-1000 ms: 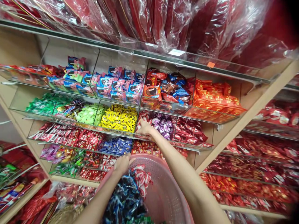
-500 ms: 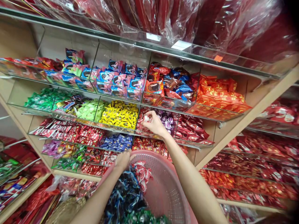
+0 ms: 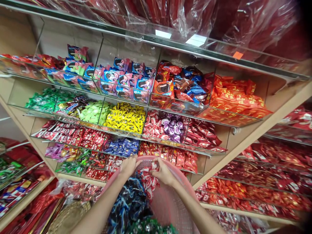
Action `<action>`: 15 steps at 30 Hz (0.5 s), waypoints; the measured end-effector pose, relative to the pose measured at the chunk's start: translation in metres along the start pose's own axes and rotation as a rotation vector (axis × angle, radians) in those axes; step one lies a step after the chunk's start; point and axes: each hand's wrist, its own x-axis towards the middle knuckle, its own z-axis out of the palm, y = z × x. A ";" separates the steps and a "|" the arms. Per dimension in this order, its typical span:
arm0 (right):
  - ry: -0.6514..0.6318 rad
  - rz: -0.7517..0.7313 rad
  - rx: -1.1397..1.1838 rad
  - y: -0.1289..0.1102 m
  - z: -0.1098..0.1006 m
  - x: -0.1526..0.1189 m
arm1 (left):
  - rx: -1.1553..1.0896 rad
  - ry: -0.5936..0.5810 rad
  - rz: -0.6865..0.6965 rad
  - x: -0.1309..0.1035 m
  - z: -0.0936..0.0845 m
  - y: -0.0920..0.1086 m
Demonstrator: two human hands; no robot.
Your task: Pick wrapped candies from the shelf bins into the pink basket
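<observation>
A pink perforated basket (image 3: 170, 208) is at the bottom centre, with dark blue wrapped sweets (image 3: 129, 201), green ones (image 3: 151, 226) and red-and-white ones (image 3: 149, 182) inside. My left hand (image 3: 128, 167) grips the basket's rim at its far left side. Inside the far part of the basket, my right hand (image 3: 162, 172) is at the red-and-white sweets, its fingers curled around one or more of them. Beyond the rim, a shelf compartment holds more red-and-white sweets (image 3: 153, 125) beside purple ones (image 3: 172, 126).
Glass-fronted shelves (image 3: 97, 94) rise ahead, holding yellow sweets (image 3: 125, 118), green sweets (image 3: 44, 99) and orange packets (image 3: 239, 97). Another sweet rack (image 3: 268, 165) stands at the right. A woven basket (image 3: 69, 216) is at the lower left.
My right hand has moved down from the red-and-white sweets' shelf compartment into the basket. My left hand stays on the rim.
</observation>
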 end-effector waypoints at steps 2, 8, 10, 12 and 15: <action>0.028 -0.008 -0.030 0.006 0.010 0.000 | 0.011 0.006 0.000 0.000 -0.001 0.000; 0.056 -0.063 -0.099 0.003 0.036 0.010 | 0.006 -0.028 -0.016 -0.002 -0.002 0.001; 0.034 -0.103 -0.153 0.001 0.040 0.012 | 0.000 -0.048 -0.028 -0.002 -0.004 0.003; -0.011 -0.122 -0.221 0.000 0.043 0.011 | -0.006 -0.082 -0.040 -0.003 -0.006 0.004; -0.094 -0.110 -0.350 -0.002 0.044 0.008 | -0.004 -0.121 -0.049 -0.003 -0.008 0.004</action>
